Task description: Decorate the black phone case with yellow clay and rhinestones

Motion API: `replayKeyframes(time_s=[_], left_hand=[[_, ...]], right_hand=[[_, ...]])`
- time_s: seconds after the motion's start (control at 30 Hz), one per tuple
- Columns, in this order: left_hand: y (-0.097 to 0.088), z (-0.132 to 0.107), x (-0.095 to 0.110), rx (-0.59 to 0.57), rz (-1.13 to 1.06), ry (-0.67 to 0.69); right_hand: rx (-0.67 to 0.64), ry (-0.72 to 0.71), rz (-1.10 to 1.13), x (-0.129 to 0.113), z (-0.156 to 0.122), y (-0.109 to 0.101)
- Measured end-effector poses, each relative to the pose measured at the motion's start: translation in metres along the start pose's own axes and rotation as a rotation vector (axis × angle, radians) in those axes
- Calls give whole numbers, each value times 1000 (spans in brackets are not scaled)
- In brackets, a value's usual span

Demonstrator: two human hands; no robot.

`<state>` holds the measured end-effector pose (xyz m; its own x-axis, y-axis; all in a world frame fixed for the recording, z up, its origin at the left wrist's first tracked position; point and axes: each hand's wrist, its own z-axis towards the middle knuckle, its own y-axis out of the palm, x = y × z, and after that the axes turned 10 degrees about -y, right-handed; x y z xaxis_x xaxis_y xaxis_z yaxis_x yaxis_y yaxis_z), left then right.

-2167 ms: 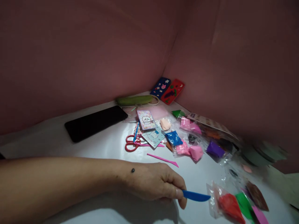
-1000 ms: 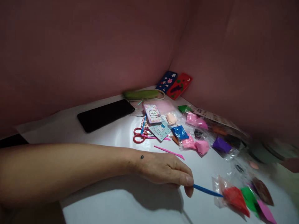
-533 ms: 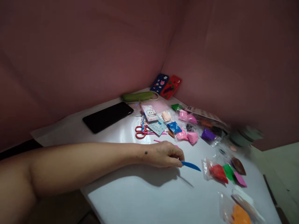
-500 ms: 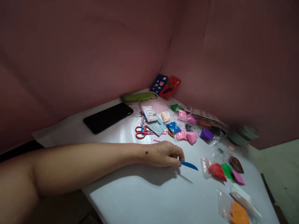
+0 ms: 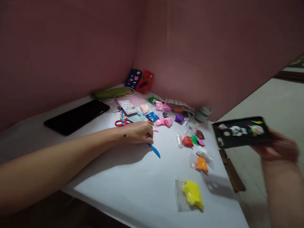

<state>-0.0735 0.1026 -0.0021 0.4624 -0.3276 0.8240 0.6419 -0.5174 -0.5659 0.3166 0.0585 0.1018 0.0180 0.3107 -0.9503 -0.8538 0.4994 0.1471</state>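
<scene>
My left hand [image 5: 140,132] rests low over the white table, its fingers closed round a blue plastic knife [image 5: 155,151] whose blade points towards me and to the right. Off the table's right edge, my right hand [image 5: 277,146] grips a black phone case [image 5: 239,132] by its near end. White, yellow, pink and green figures decorate the face of the case turned to me; motion blurs their detail. Red-handled scissors [image 5: 120,123] lie just beyond my left wrist, partly covered by cards. A bag of yellow clay [image 5: 193,193] is on the table between my hands.
A black tablet-like slab [image 5: 77,117] lies at left, a green pouch [image 5: 110,92] behind it. Blue [image 5: 133,79] and red [image 5: 145,81] decorated cases lean in the corner. Several clay bags, such as orange clay [image 5: 201,164], line the right side near a grey-green jar [image 5: 203,114].
My view has swung right. My right hand has come into view holding the black phone case. My left hand still holds the blue knife, its blade now tilted more downward.
</scene>
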Motion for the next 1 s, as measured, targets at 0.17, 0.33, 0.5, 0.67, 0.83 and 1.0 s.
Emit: replayKeyframes(time_s=[0.17, 0.33, 0.5, 0.67, 0.83, 1.0], left_hand=[[5, -1, 7, 143, -253, 14], [15, -1, 6, 8, -539, -41], [24, -1, 9, -142, -795, -124], [28, 1, 7, -238, -1012, -187], [27, 3, 0, -259, -1110, -217], [24, 6, -3, -208, -1168, -204]], right_hand=[[-545, 158, 64, 39, -4, 74], [-863, 233, 125, 65, -20, 121], [-976, 271, 172, 78, -28, 125], [-983, 320, 242, 83, -35, 130], [-926, 333, 314, 86, -40, 138], [-900, 298, 355, 92, -40, 138]])
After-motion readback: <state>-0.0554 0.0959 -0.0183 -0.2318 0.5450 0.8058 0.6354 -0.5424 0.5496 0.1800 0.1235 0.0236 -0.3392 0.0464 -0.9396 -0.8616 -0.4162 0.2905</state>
